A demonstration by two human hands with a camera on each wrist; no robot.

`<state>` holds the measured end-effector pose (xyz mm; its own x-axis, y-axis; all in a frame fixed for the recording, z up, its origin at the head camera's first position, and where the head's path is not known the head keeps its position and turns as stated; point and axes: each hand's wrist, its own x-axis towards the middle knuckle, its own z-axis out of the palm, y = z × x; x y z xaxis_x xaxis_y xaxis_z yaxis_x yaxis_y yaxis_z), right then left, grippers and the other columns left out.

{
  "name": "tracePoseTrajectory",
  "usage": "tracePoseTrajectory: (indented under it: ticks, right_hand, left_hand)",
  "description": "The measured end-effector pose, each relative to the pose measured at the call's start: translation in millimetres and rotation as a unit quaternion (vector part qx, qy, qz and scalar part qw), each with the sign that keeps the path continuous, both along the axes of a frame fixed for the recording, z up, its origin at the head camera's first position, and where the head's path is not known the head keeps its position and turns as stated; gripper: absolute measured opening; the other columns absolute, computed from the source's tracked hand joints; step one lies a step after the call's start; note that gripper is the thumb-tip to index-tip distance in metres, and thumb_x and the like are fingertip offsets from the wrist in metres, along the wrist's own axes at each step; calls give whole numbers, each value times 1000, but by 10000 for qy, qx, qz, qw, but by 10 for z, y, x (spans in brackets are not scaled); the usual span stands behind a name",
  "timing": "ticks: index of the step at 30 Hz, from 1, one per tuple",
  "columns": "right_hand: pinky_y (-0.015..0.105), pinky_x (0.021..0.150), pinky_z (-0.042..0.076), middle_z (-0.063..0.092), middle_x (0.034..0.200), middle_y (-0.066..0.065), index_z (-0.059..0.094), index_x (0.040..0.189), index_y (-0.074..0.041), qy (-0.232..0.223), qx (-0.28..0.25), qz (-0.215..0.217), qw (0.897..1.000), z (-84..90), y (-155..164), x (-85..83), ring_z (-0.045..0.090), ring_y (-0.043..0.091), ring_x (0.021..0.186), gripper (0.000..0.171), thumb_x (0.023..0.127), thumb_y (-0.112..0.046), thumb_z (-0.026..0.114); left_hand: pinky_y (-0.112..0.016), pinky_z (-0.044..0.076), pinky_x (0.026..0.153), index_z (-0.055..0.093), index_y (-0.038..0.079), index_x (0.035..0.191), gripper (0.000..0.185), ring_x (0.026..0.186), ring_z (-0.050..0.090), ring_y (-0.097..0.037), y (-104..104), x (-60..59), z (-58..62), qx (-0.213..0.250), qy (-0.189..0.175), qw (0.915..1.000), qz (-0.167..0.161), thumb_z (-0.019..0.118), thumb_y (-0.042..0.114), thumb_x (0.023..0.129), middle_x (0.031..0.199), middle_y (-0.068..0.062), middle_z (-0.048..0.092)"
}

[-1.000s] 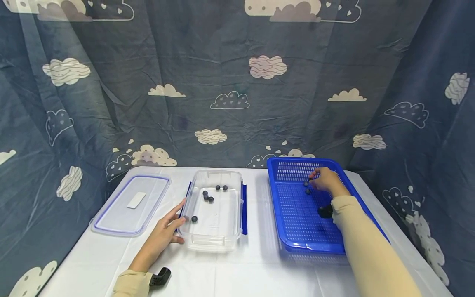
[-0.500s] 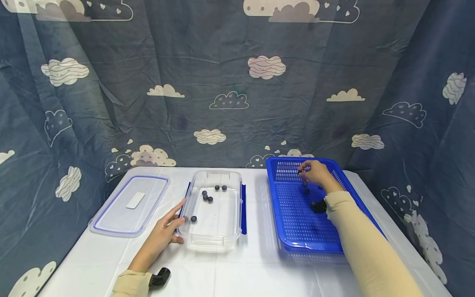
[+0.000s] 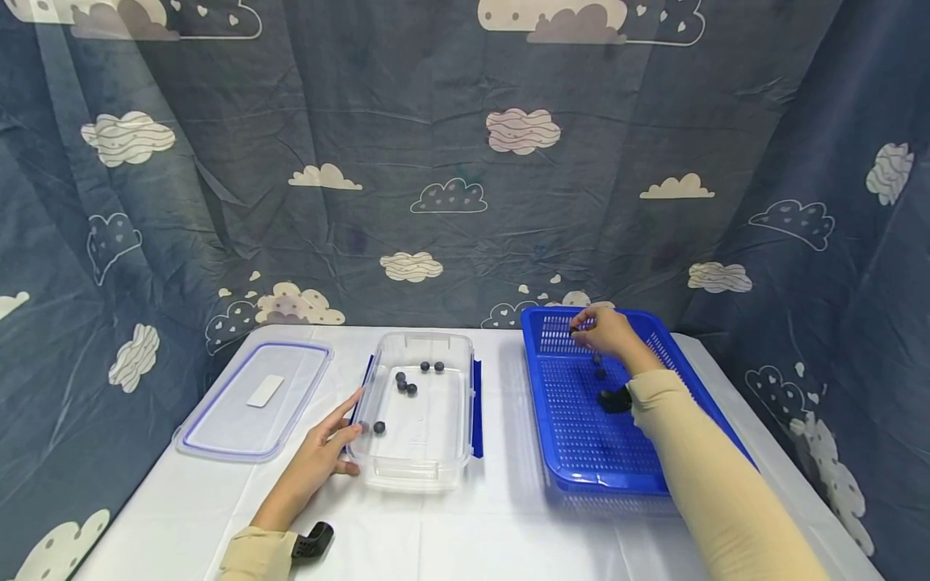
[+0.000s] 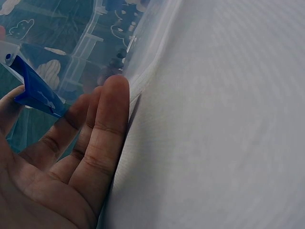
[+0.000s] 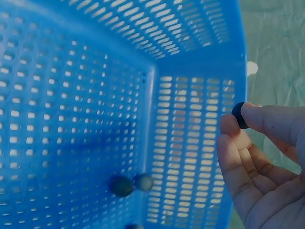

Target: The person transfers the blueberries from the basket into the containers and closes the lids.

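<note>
My right hand (image 3: 606,332) pinches a blueberry (image 5: 239,115) between thumb and fingertips, raised over the far part of a blue plastic basket (image 3: 581,452). Below it, more blueberries (image 5: 121,186) lie on the basket floor near its wall. To the left stands a clear plastic box (image 3: 439,432) with blue side clips, holding several dark blueberries (image 3: 412,390). My left hand (image 3: 320,448) rests along the box's left side with its fingers extended; the left wrist view shows the fingertips right at the wall, beside a hanging blue clip (image 4: 40,93).
A clear lid (image 3: 225,432) with a purple-blue seal and a white label lies flat at the left of the table. The white cloth (image 3: 501,516) covers the table. A dark curtain (image 3: 450,97) with clouds stands behind and at both sides.
My right hand has risen from the basket floor and moved left and away, carrying the pinched blueberry toward the basket's far left part. The left hand and box stay put.
</note>
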<state>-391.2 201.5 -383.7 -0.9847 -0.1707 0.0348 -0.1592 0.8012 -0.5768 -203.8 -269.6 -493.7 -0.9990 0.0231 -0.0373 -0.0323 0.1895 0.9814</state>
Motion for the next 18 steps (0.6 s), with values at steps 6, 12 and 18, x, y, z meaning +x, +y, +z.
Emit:
tracePoseTrajectory:
  ticks: [6,12,18]
  right_hand:
    - [23,66,49,73,85,11,73,116,4,228,-70,205,9995,65,-114,36,64,14,74,22,98,-9,73]
    - [22,65,52,74,91,18,74,116,6,397,-324,499,9974,117,-277,53,66,16,76,22,98,-7,74]
    - [19,63,54,74,86,12,75,110,4,535,-821,896,9911,125,-342,82,66,14,72,17,96,-6,75]
  left_hand:
    - [-35,68,69,41,30,167,60,105,59,-27,17,4,8,-7,-13,10000,35,59,23,110,138,-26,51]
    - [-34,67,68,40,29,167,60,100,58,-25,5,10,14,-23,-30,10000,69,58,20,110,137,-27,51]
    - [-34,68,69,40,29,167,60,108,57,-27,13,8,17,-40,-17,10000,17,58,22,111,139,-27,51]
